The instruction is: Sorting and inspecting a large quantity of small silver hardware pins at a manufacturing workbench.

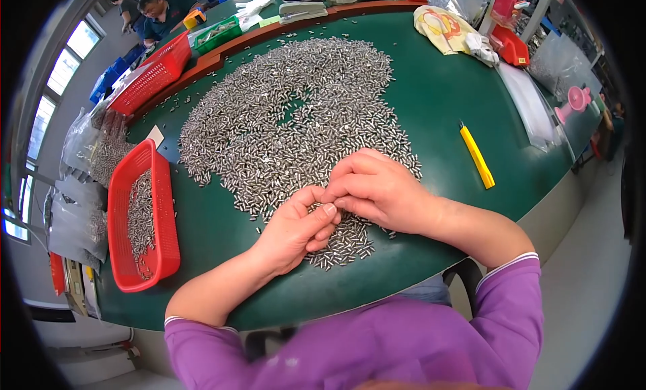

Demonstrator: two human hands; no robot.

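Note:
A broad pile of small silvery metal pins (296,101) spreads over the green table. At the pile's near side my two hands meet, fingertips touching. My left hand (296,228) is closed, its thumb pressed against the curled fingers. My right hand (380,191) pinches with thumb and forefinger right beside the left thumb. Whatever sits between the fingertips is hidden or too small to name. Under and in front of the hands lies a smaller cluster of the same metal pieces (343,245). To the left stands a red plastic basket (171,235) partly filled with such pieces.
A yellow-handled tool (478,158) lies on the right. Clear plastic bags (81,218) hang beyond the basket. Along the raised brown far edge (215,57) stand a red basket (151,77) and a green tray (219,35). A yellow cloth (441,30) lies far right. Other people sit far left.

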